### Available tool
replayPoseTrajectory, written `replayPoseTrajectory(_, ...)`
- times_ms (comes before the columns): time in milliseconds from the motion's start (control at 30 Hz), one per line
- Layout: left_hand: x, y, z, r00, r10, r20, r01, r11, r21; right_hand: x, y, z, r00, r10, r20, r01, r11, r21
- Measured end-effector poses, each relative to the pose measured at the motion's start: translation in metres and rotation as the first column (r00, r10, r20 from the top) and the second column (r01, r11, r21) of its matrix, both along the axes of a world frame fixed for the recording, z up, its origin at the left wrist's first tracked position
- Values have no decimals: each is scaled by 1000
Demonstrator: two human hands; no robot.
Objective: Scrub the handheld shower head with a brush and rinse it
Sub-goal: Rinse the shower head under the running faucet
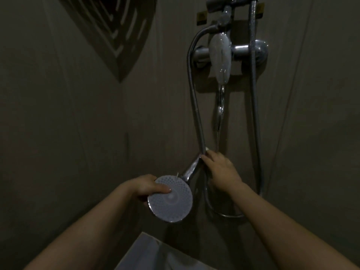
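The handheld shower head (171, 199) is round, with a pale dotted spray face turned up toward me, low in the middle of the view. My left hand (148, 187) grips its rim, thumb lying across the face. My right hand (220, 168) holds the far end of its chrome handle (191, 168), where the metal hose (194, 94) joins. A thin stream of water (220, 112) runs down from the wall tap's lever (221, 57) toward my right hand. No brush is in view.
The chrome mixer tap (243, 50) is fixed to the dim wall at upper right, with a second hose or rail (254, 94) hanging beside it. A dark slotted corner shelf (116, 32) sits at upper left. A pale ledge (148, 252) lies at the bottom edge.
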State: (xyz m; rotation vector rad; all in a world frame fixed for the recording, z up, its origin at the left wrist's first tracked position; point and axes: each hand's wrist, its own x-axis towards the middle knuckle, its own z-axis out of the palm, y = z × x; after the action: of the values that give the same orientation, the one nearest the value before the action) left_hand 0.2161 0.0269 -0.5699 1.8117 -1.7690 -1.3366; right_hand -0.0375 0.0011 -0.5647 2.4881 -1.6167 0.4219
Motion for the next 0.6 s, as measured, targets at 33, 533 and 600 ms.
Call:
replayPoseTrajectory(33,4,-1,5,997,-22,79,21,1000,6,2,1,-2,999,12,-47,-12,1000,-2)
replayPoseTrajectory(533,8,7,92,700,-61,711,124,992,-38,48,7,-3,968,-228,-102,242,956,167)
replayPoseTrajectory(600,5,9,104,661,-54,748,132,990,-44,50,7,2,970,-229,-79,241,945,220)
